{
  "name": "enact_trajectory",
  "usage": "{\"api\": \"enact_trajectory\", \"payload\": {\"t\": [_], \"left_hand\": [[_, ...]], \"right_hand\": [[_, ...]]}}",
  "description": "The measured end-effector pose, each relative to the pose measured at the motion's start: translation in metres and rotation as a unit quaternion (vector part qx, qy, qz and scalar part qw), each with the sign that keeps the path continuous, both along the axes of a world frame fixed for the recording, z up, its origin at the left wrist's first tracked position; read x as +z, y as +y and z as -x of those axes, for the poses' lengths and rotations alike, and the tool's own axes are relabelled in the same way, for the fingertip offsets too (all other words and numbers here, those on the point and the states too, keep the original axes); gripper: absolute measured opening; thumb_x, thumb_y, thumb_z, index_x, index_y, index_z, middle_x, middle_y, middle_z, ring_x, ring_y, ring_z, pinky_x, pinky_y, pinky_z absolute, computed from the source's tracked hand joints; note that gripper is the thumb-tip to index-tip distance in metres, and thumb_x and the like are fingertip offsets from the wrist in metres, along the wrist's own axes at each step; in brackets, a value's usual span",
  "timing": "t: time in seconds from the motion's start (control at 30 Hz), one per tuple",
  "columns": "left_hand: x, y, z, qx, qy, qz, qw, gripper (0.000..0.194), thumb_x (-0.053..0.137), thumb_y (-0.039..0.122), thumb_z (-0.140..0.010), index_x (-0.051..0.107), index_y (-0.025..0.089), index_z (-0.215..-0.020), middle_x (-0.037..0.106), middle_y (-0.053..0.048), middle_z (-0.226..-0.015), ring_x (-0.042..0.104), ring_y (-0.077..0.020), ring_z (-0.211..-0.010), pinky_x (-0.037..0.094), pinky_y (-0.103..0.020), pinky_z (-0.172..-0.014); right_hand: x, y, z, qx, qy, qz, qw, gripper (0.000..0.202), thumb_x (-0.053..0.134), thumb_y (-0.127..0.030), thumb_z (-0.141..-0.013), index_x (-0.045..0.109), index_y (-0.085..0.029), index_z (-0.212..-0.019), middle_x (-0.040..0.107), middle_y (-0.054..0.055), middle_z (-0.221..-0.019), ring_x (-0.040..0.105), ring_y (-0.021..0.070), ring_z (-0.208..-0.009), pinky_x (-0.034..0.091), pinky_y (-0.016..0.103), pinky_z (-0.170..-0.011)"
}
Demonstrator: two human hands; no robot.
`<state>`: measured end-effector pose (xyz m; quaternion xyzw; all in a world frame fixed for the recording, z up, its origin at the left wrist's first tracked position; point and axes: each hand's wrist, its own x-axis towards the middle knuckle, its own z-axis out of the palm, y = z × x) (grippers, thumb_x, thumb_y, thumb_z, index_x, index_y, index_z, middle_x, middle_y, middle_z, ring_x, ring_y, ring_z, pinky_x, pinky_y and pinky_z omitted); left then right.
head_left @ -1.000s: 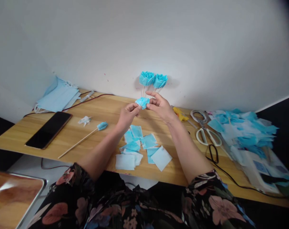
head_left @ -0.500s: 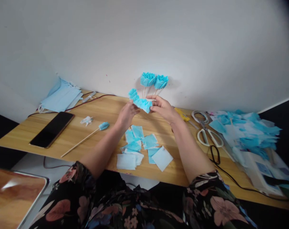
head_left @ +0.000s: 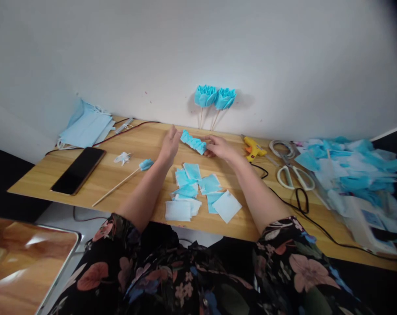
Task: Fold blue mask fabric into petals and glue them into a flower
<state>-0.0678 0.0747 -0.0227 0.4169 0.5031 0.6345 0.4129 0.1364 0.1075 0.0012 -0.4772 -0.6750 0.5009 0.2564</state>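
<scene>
Pleated blue strip, between your two hands at the middle of the wooden table, slants down from its left end to its right. Your right hand is closed on the right end, fingers curled. Your left hand is open beside the left end, its fingers raised; whether it touches the strip cannot be told. Behind, two blue flowers on thin sticks lean against the wall. Nearer you, between your forearms, lie loose blue and white squares, some overlapping. To the left of your left forearm are a stick with a blue bud, a small white scrap, a dark phone and, near the wall, a stack of face masks. To the right of your right hand are a yellow glue gun, a roll of tape, scissors with white handles and a heap of blue and white scraps.
</scene>
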Motion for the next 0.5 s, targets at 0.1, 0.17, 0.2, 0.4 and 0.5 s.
{"api": "enact_trajectory", "payload": {"t": [0.1,0.17,0.2,0.4,0.5], "left_hand": [[-0.003,0.000,0.004,0.057,0.105,-0.047,0.992,0.058,0.077,0.045,-0.082,0.059,0.024,-0.133,0.047,-0.014,-0.159,0.032,-0.0300,-0.156,0.031,-0.042,-0.124],[-0.003,-0.001,0.001,0.044,0.126,-0.072,0.988,0.061,0.077,0.045,-0.083,0.056,0.025,-0.137,0.046,-0.013,-0.160,0.037,-0.0307,-0.153,0.033,-0.043,-0.123],[-0.002,-0.003,-0.001,0.035,0.125,-0.075,0.989,0.061,0.077,0.044,-0.083,0.056,0.025,-0.137,0.049,-0.014,-0.158,0.042,-0.0313,-0.150,0.036,-0.043,-0.121],[0.001,-0.008,-0.011,-0.017,0.077,-0.048,0.996,0.047,0.075,0.035,-0.085,0.062,0.022,-0.128,0.067,-0.013,-0.129,0.063,-0.0281,-0.123,0.049,-0.041,-0.105],[0.004,-0.008,-0.010,-0.025,0.062,-0.035,0.997,0.042,0.072,0.032,-0.085,0.064,0.022,-0.125,0.071,-0.011,-0.120,0.067,-0.0245,-0.112,0.051,-0.037,-0.098]], "right_hand": [[-0.001,0.000,-0.002,0.011,-0.099,-0.061,0.993,0.033,0.060,-0.018,-0.085,0.070,-0.019,-0.116,0.073,0.004,-0.072,0.068,0.0189,-0.065,0.053,0.030,-0.063],[0.003,0.000,-0.006,-0.017,-0.172,-0.156,0.973,0.033,0.058,-0.020,-0.088,0.072,-0.019,-0.118,0.078,0.008,-0.083,0.071,0.0231,-0.076,0.055,0.036,-0.076],[0.006,0.000,-0.007,-0.034,-0.198,-0.203,0.958,0.033,0.057,-0.021,-0.089,0.072,-0.019,-0.117,0.080,0.010,-0.094,0.072,0.0251,-0.085,0.055,0.039,-0.084],[0.020,0.000,-0.010,-0.061,-0.167,-0.275,0.945,0.028,0.056,-0.023,-0.091,0.075,-0.021,-0.111,0.078,0.008,-0.110,0.071,0.0270,-0.104,0.052,0.042,-0.095],[0.029,-0.006,-0.008,-0.054,-0.135,-0.273,0.951,0.025,0.056,-0.024,-0.091,0.075,-0.020,-0.107,0.077,0.007,-0.101,0.071,0.0252,-0.098,0.052,0.041,-0.092]]}}
